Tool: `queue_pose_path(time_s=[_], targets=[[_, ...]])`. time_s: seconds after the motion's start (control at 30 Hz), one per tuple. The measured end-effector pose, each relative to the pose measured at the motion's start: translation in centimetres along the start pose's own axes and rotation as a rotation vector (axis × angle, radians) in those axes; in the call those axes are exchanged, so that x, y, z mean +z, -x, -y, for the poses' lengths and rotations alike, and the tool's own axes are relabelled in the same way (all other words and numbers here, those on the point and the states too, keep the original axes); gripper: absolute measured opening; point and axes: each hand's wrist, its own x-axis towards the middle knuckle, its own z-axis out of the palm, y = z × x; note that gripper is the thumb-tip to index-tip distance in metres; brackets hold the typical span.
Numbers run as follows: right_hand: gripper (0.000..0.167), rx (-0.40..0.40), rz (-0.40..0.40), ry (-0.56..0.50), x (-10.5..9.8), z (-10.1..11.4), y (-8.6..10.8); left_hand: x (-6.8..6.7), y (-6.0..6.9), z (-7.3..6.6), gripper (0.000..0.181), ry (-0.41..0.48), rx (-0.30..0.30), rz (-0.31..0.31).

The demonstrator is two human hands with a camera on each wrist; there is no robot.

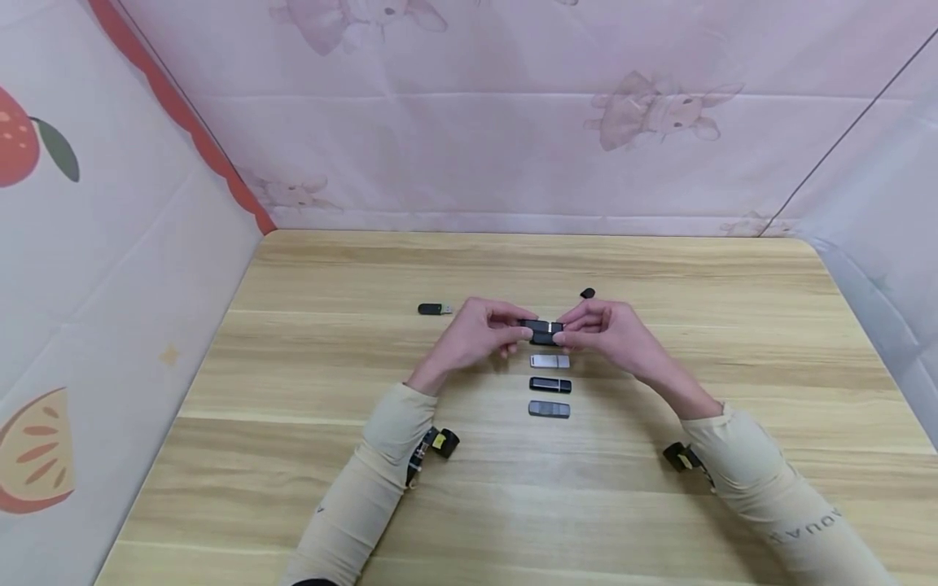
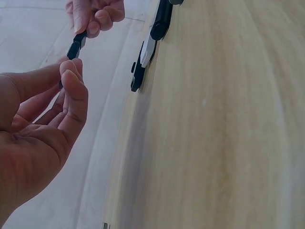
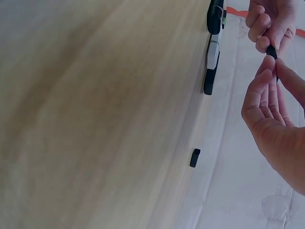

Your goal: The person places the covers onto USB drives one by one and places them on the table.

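My left hand (image 1: 476, 332) and right hand (image 1: 608, 332) each pinch one end of a black USB stick (image 1: 537, 326), between thumb and fingers. In the left wrist view the USB stick (image 2: 75, 48) is raised off the table, spanning the gap between the fingertips. The fingers cover most of it in the right wrist view. Just below it in the head view lies another black stick (image 1: 543, 338), partly hidden. Nearer to me are a silver-white stick (image 1: 550, 361), a black stick with a light band (image 1: 550, 385) and a grey stick (image 1: 549, 409), in a column.
An uncapped black USB stick (image 1: 430, 309) lies left of my left hand, its metal plug facing right. A small black piece, apparently a cap (image 1: 588, 293), sits beyond my right hand. The wooden table (image 1: 293, 350) meets patterned cloth walls (image 1: 476, 163) behind and at the sides.
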Motion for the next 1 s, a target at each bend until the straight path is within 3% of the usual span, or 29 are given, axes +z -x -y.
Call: queue_pose_path(time_s=[0.2, 0.7, 0.87, 1.0], targets=[[0.031, -0.011, -0.026, 0.036, 0.31, -0.17, -0.29, 0.37, -0.17, 0.08, 0.029, -0.004, 0.02, 0.005], [0.026, 0.001, -0.057, 0.049, 0.97, 0.0, -0.62, 0.9, -0.5, 0.42, 0.029, 0.005, -0.052, -0.034], [0.026, -0.015, -0.031, 0.105, 0.62, 0.05, -0.74, 0.76, -0.39, 0.37, 0.03, -0.055, -0.041, -0.027], [0.027, -0.037, -0.013, 0.158, 0.0, -0.02, -0.85, 0.78, -0.71, -0.04, 0.028, -0.209, 0.029, -0.037]])
